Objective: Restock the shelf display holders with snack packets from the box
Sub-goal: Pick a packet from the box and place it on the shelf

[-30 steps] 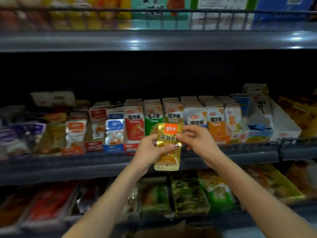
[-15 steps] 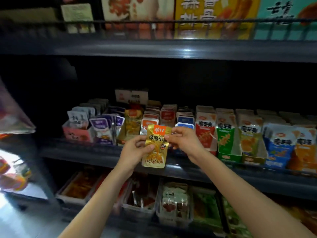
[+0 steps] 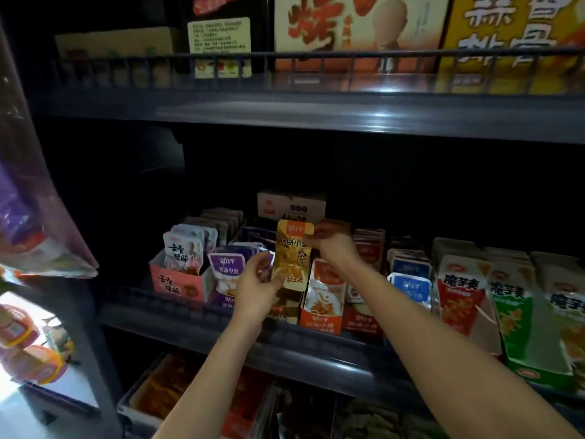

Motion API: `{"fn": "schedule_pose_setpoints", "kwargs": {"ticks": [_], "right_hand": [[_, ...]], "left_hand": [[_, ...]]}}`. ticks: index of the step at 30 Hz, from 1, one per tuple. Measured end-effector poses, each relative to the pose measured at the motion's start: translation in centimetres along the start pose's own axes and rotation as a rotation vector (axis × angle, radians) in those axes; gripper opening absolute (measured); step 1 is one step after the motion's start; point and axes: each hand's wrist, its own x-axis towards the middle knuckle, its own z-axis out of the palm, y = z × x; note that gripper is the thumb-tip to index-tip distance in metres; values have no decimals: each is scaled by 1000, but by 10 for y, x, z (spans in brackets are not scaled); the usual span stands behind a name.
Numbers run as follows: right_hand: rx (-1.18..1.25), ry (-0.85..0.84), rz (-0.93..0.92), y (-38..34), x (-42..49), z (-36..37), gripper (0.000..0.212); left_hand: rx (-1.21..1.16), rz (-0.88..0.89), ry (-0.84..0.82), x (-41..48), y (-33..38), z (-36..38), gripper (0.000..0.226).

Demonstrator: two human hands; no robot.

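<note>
A yellow snack packet (image 3: 289, 258) with an orange top label stands upright in front of the middle shelf. My left hand (image 3: 258, 288) pinches its lower left edge. My right hand (image 3: 334, 243) pinches its upper right corner. Below the packet is a brown display holder (image 3: 285, 308), set between a purple holder (image 3: 226, 280) and an orange holder (image 3: 321, 321), both holding packets. The supply box is not in view.
A pink holder (image 3: 177, 283) stands at the left end of the row; blue, red and green packet holders (image 3: 462, 299) run to the right. The shelf rail (image 3: 190, 315) fronts them. Large boxes (image 3: 357, 33) fill the upper shelf; trays sit below.
The view has swung further left along the shelf. Both hands have carried the yellow packet up and forward, over the brown holder.
</note>
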Motion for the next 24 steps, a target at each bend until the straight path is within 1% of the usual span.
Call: {"fn": "schedule_pose_setpoints", "kwargs": {"ticks": [2,5,6,9,11,15,17,19,21,24], "right_hand": [[18,23,-14,2,9,4,18],[-74,11,-27,8,16,7,14],[-138,-10,-26,12,17,7,12],[-442,-61,-34,23,16,9,28],[-604,-24,-73,24,15,8,30],[-853,164,-231,25,15,2,23],[-957,161,-259,26,16,0,28],[-976,126,-245,27,17,0,34],[-942,140,-235,30,19,-1,35],[-763,148,-193,33,17,-7,37]], "left_hand": [[33,8,-8,7,-2,3,53],[52,17,-13,17,-7,7,60],[54,19,-20,20,-8,9,61],[85,32,-47,28,-14,15,60],[90,16,-50,33,-14,20,60],[95,-9,-48,38,-14,26,62],[143,11,-68,38,-12,29,64],[172,11,-63,39,-12,31,66],[176,-13,-46,40,-11,32,66],[151,-31,-22,37,-5,32,63]]}}
